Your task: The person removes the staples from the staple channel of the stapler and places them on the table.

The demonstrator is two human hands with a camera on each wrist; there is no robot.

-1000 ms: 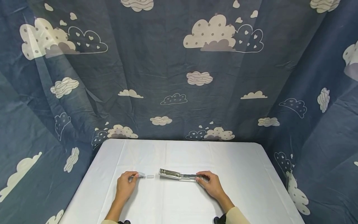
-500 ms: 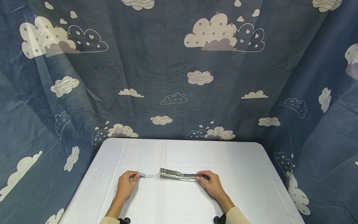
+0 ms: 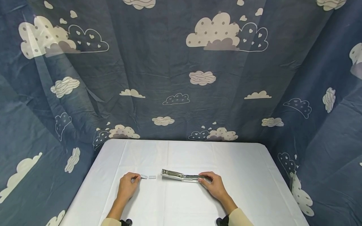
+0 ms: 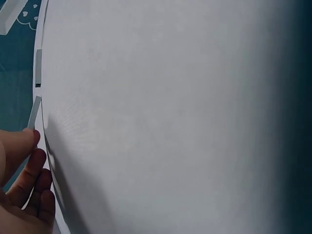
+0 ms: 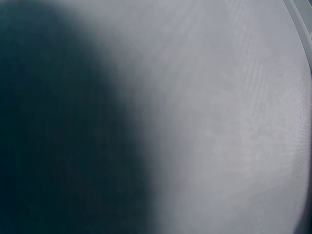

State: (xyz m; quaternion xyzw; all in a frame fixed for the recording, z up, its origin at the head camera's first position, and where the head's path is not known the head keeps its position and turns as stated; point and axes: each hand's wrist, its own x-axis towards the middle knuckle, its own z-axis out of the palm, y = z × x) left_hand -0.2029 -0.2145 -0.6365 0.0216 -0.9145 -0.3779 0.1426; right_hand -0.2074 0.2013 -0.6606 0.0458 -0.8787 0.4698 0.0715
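In the head view my left hand (image 3: 127, 185) pinches a small grey strip of staples (image 3: 144, 176) between thumb and fingertips, its free end pointing right. A second strip of staples (image 3: 152, 177) lies on the white table just beyond that end. The left wrist view shows the pinched strip (image 4: 34, 111) tilted, with a narrow gap to the other strip (image 4: 39, 67). Further right lies a stapler (image 3: 172, 174), its top swung open and metal channel exposed. My right hand (image 3: 213, 185) grips its right end between thumb and fingers, hiding that end.
A white cloth covers the table (image 3: 181, 204). Behind and on both sides hangs a dark blue curtain (image 3: 158, 62) with cloud prints. The right wrist view holds mostly white surface and a dark blur, with a pale edge at upper right.
The pinched strip has turned slightly in my left fingers, and its grey side shows more clearly. My right hand and the stapler stay in place.
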